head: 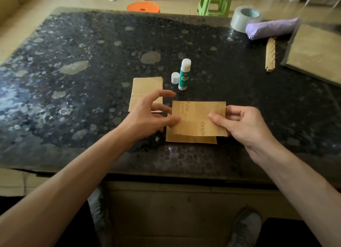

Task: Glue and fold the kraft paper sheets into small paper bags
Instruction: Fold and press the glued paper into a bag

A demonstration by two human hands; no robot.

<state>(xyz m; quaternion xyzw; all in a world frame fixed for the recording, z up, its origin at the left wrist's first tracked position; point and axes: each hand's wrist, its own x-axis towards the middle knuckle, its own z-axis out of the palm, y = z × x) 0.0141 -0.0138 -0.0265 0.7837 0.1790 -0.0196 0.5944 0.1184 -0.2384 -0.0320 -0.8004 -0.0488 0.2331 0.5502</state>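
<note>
Looking down from head height, we see a dark stone table point(73, 92) speckled with pale grey flecks, its glossy top filling most of the view. Beyond its far edge lies a pale tiled floor with an orange stool point(143, 7) and a green stool point(215, 1).

At our left, our left hand point(147, 117) hovers with fingers spread wide and loosely curled, holding nothing; its thumb tip just meets the left edge of the folded kraft sheet point(196, 123). Behind this hand lies a small stack of kraft sheets point(145, 86), partly covered by the fingers.

The folded kraft sheet sits near the table's front edge, at the centre. It is tan, printed like old newspaper, with the words "Print" and "Origin" running sideways. One layer is folded over another, and a strip of the lower layer shows along the near edge.

Just behind it a glue stick point(184, 74) stands upright, green and white, uncapped, with its white cap point(175, 77) beside it on the left.

Our right hand point(243, 127) pinches the sheet's right edge, thumb on top and fingers curled beneath.

Farther right, at the far corner, sit a roll of grey tape point(243, 18), a lilac folded umbrella point(273, 28), a narrow folded kraft strip point(270, 56), and a large pile of kraft paper point(317, 53). Nothing blocks the sheet but our own fingers.
</note>
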